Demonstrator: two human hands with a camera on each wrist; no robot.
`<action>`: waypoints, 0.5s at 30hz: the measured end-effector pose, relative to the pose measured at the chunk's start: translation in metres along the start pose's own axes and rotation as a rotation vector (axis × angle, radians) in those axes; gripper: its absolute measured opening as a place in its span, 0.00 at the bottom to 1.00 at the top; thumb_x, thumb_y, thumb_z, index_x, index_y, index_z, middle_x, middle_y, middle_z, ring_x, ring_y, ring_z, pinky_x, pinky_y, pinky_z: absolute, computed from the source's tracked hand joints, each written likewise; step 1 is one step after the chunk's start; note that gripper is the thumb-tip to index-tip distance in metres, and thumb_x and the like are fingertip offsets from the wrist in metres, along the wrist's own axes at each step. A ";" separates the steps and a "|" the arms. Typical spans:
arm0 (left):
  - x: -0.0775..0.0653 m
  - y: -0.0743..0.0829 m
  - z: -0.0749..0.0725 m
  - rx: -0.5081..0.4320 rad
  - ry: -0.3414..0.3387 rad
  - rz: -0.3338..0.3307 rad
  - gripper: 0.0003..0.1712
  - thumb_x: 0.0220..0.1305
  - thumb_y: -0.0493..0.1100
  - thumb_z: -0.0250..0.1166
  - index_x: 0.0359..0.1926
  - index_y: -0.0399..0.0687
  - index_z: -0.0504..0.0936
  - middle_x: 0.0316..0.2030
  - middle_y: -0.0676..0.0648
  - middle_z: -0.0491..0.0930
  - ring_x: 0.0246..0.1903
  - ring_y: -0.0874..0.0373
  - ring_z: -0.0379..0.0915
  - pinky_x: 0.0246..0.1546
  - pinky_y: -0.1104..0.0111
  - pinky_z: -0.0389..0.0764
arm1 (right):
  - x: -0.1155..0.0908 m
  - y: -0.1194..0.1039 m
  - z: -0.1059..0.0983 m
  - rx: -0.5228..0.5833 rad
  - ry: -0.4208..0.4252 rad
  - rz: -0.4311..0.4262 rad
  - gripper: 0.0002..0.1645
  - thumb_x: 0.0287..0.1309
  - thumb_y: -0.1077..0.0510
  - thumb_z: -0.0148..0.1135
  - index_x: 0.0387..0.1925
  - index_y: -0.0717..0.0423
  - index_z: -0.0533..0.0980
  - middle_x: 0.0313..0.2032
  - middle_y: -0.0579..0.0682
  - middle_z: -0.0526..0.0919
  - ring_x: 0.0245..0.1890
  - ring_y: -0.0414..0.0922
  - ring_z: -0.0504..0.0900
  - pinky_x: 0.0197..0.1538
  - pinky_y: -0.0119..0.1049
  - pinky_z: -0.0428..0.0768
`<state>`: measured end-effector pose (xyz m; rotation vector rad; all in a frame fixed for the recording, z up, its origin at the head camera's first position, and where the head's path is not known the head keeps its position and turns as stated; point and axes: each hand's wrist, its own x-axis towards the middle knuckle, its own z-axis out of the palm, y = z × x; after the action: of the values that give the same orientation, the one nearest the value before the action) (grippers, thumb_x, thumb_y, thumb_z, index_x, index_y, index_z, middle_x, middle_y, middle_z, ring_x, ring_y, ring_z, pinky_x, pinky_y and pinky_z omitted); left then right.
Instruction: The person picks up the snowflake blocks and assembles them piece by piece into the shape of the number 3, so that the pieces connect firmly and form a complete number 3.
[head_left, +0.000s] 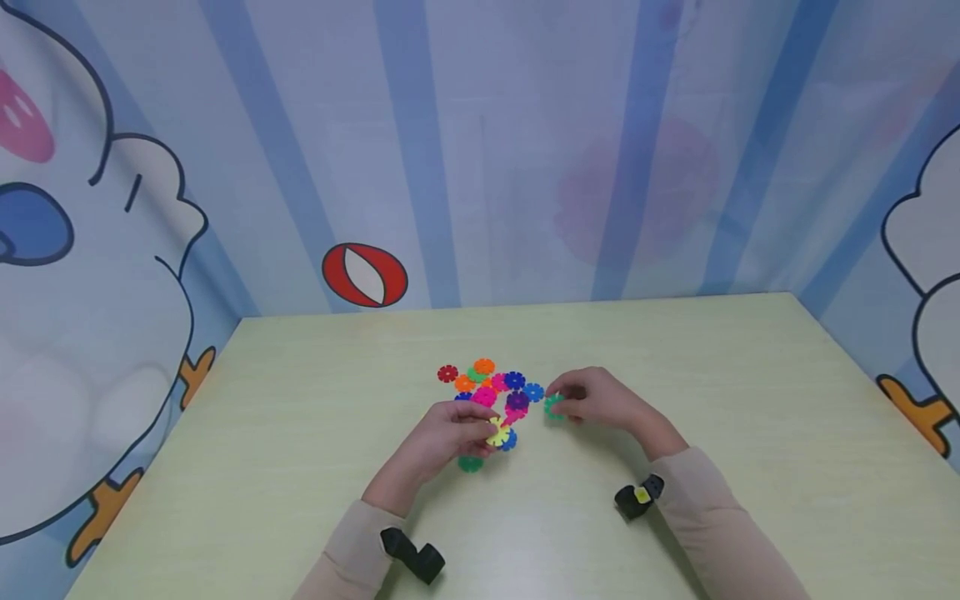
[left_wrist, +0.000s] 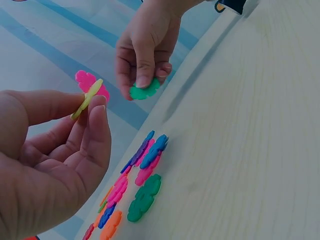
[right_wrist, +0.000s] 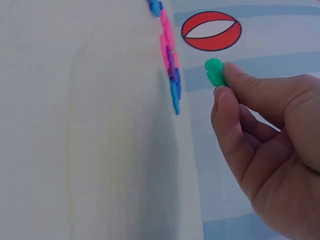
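1. We see a pale, wood-grained worktop.
2. Behind it we find a blue-striped backdrop bearing a red-and-white oval.
3. To the left we notice a large white cartoon figure.

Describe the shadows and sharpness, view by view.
Head view: soft shadows on the table by the left hand and right hand; left wrist view: one long, soft-edged shadow across the table, dim bluish tint; right wrist view: a broad, diffuse shadow, discs along the table slightly blurred.

Over a dozen notched discs, two sleeves, two black wrist devices, one table.
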<state>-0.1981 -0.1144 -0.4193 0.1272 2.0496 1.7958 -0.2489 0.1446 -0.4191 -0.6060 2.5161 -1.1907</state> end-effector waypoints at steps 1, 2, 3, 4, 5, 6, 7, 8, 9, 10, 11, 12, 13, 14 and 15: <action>0.000 0.000 0.000 0.000 -0.001 0.000 0.15 0.64 0.38 0.64 0.49 0.33 0.79 0.36 0.44 0.81 0.30 0.58 0.81 0.38 0.68 0.83 | -0.001 -0.001 0.000 0.012 0.002 -0.002 0.14 0.61 0.62 0.63 0.48 0.62 0.79 0.23 0.48 0.77 0.23 0.42 0.74 0.31 0.36 0.75; 0.000 0.000 0.000 0.001 -0.001 0.000 0.15 0.64 0.38 0.64 0.49 0.33 0.79 0.36 0.44 0.81 0.30 0.58 0.81 0.38 0.68 0.83 | -0.002 -0.002 0.000 0.025 0.002 -0.003 0.15 0.61 0.62 0.62 0.49 0.62 0.79 0.24 0.48 0.78 0.24 0.43 0.75 0.32 0.36 0.77; 0.000 0.000 0.000 0.002 -0.003 0.000 0.15 0.64 0.39 0.64 0.49 0.33 0.79 0.36 0.44 0.81 0.30 0.58 0.81 0.38 0.68 0.83 | -0.003 -0.003 0.000 0.040 0.003 -0.004 0.15 0.62 0.61 0.62 0.50 0.62 0.79 0.26 0.48 0.79 0.25 0.43 0.76 0.33 0.37 0.78; 0.000 0.000 0.000 0.002 -0.004 -0.001 0.15 0.64 0.39 0.64 0.49 0.34 0.79 0.36 0.45 0.81 0.30 0.57 0.81 0.38 0.68 0.83 | -0.005 -0.005 0.001 0.053 0.003 -0.006 0.16 0.62 0.61 0.62 0.51 0.62 0.78 0.27 0.49 0.80 0.26 0.43 0.77 0.34 0.37 0.80; 0.000 0.000 0.000 0.002 -0.006 -0.001 0.15 0.64 0.39 0.64 0.49 0.34 0.79 0.36 0.45 0.81 0.31 0.57 0.81 0.38 0.68 0.83 | -0.006 -0.007 0.001 0.070 0.003 -0.005 0.17 0.62 0.61 0.62 0.51 0.63 0.78 0.29 0.49 0.81 0.27 0.43 0.79 0.36 0.38 0.81; 0.000 0.000 0.000 0.001 -0.008 -0.001 0.15 0.64 0.39 0.64 0.48 0.33 0.79 0.36 0.45 0.81 0.31 0.57 0.81 0.38 0.68 0.83 | -0.007 -0.008 0.002 0.085 0.000 -0.011 0.17 0.62 0.61 0.61 0.52 0.63 0.78 0.31 0.49 0.81 0.28 0.44 0.80 0.37 0.39 0.82; 0.000 0.000 0.000 0.001 -0.011 0.000 0.15 0.64 0.38 0.64 0.48 0.33 0.79 0.36 0.45 0.81 0.31 0.57 0.81 0.38 0.68 0.83 | -0.009 -0.010 0.002 0.098 -0.004 -0.018 0.18 0.63 0.62 0.61 0.53 0.64 0.78 0.31 0.49 0.82 0.29 0.44 0.80 0.38 0.40 0.82; 0.001 0.000 0.000 0.000 -0.013 0.001 0.15 0.64 0.38 0.63 0.48 0.33 0.79 0.36 0.45 0.81 0.31 0.57 0.81 0.38 0.68 0.83 | -0.010 -0.013 0.002 0.108 -0.007 -0.027 0.18 0.63 0.62 0.61 0.53 0.64 0.77 0.31 0.50 0.82 0.29 0.44 0.80 0.38 0.40 0.83; 0.001 -0.001 0.001 -0.003 -0.015 0.002 0.15 0.64 0.38 0.63 0.48 0.33 0.79 0.36 0.45 0.81 0.31 0.57 0.81 0.38 0.68 0.83 | -0.011 -0.014 0.002 0.115 -0.010 -0.040 0.18 0.63 0.62 0.60 0.53 0.66 0.77 0.32 0.50 0.82 0.29 0.44 0.80 0.38 0.41 0.83; 0.001 -0.001 0.001 -0.005 -0.016 0.004 0.15 0.64 0.38 0.63 0.48 0.33 0.79 0.35 0.45 0.81 0.31 0.57 0.81 0.38 0.68 0.83 | -0.012 -0.016 0.003 0.119 -0.012 -0.051 0.18 0.63 0.62 0.60 0.53 0.67 0.77 0.31 0.51 0.82 0.28 0.44 0.80 0.38 0.41 0.83; 0.001 -0.001 0.001 -0.008 -0.018 0.005 0.15 0.64 0.38 0.63 0.48 0.32 0.79 0.35 0.45 0.81 0.30 0.58 0.81 0.38 0.68 0.83 | -0.013 -0.018 0.003 0.126 -0.015 -0.059 0.18 0.63 0.62 0.60 0.53 0.67 0.77 0.31 0.51 0.83 0.28 0.44 0.80 0.38 0.41 0.83; 0.001 -0.001 0.001 -0.010 -0.019 0.006 0.15 0.64 0.38 0.63 0.48 0.32 0.79 0.35 0.45 0.81 0.30 0.58 0.80 0.38 0.68 0.83 | -0.013 -0.019 0.003 0.132 -0.017 -0.067 0.18 0.64 0.62 0.60 0.53 0.67 0.76 0.32 0.51 0.83 0.28 0.43 0.81 0.38 0.41 0.83; 0.001 -0.001 0.001 -0.011 -0.019 0.008 0.15 0.64 0.38 0.63 0.48 0.32 0.79 0.35 0.46 0.80 0.30 0.58 0.80 0.38 0.68 0.83 | -0.014 -0.021 0.003 0.137 -0.019 -0.075 0.18 0.64 0.62 0.59 0.53 0.68 0.76 0.32 0.51 0.83 0.28 0.43 0.81 0.38 0.40 0.83; 0.001 -0.001 0.002 -0.014 -0.020 0.009 0.15 0.64 0.38 0.63 0.48 0.31 0.79 0.35 0.46 0.80 0.30 0.58 0.80 0.38 0.68 0.83 | -0.014 -0.022 0.003 0.143 -0.020 -0.080 0.18 0.64 0.62 0.59 0.53 0.68 0.76 0.32 0.51 0.83 0.28 0.43 0.81 0.37 0.39 0.83; 0.001 -0.001 0.002 -0.016 -0.022 0.010 0.15 0.64 0.37 0.63 0.49 0.31 0.79 0.34 0.46 0.80 0.30 0.58 0.80 0.38 0.68 0.83 | -0.014 -0.023 0.004 0.150 -0.021 -0.081 0.19 0.64 0.62 0.59 0.53 0.68 0.76 0.32 0.51 0.83 0.28 0.42 0.81 0.37 0.38 0.83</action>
<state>-0.1982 -0.1122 -0.4203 0.1519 2.0226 1.8089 -0.2290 0.1360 -0.4018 -0.6837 2.3790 -1.3792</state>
